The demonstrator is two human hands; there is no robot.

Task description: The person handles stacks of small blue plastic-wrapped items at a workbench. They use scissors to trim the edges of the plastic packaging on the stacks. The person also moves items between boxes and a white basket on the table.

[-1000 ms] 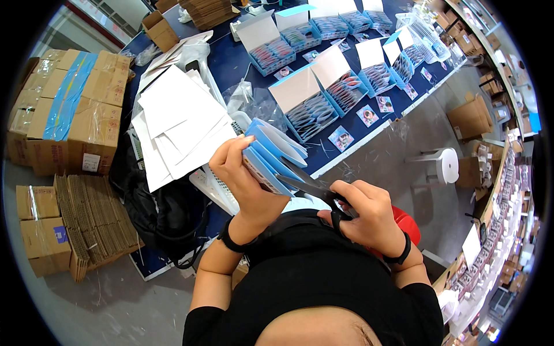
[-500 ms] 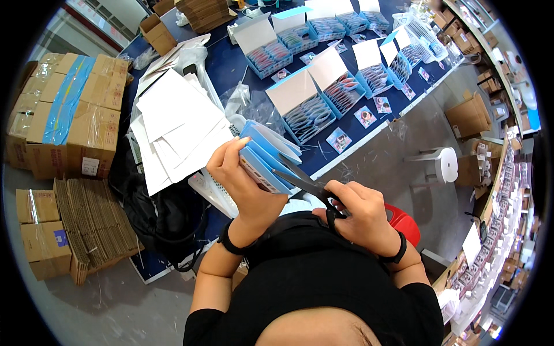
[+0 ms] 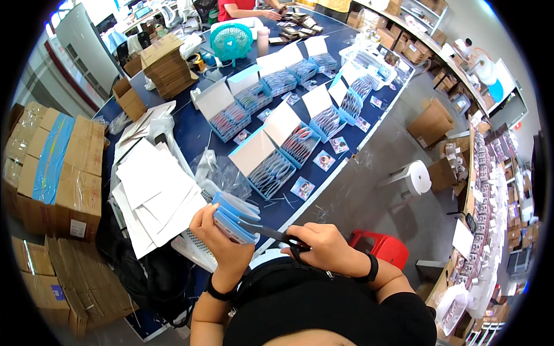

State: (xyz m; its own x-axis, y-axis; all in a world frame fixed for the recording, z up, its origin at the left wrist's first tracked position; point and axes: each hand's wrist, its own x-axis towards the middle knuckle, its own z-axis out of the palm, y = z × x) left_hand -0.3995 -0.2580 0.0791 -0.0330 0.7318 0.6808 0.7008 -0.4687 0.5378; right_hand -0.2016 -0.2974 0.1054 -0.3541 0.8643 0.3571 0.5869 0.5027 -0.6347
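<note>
My left hand point(image 3: 224, 245) grips a light blue cardboard box point(image 3: 232, 214) with folded panels and a printed side, held up near my waist. In my right hand point(image 3: 326, 248) is a pair of black-handled scissors point(image 3: 270, 232). Their blades point left and meet the box's right edge. Whether the blades cut into it or only touch it, I cannot tell. Just left of the box, loose white cards point(image 3: 153, 190) lie heaped in a white tray.
Open blue boxes point(image 3: 271, 173) filled with packets line the blue table point(image 3: 193, 124), with picture cards beside them. Farther back are a green fan point(image 3: 231, 41) and a person's hands point(image 3: 271, 14). Cartons point(image 3: 75, 167) stand left; red point(image 3: 381, 248) and white point(image 3: 412, 177) stools stand right.
The view has tilted up, bringing the fan and another person into sight. My hands still hold the box and scissors, and the blades stay at the box's edge.
</note>
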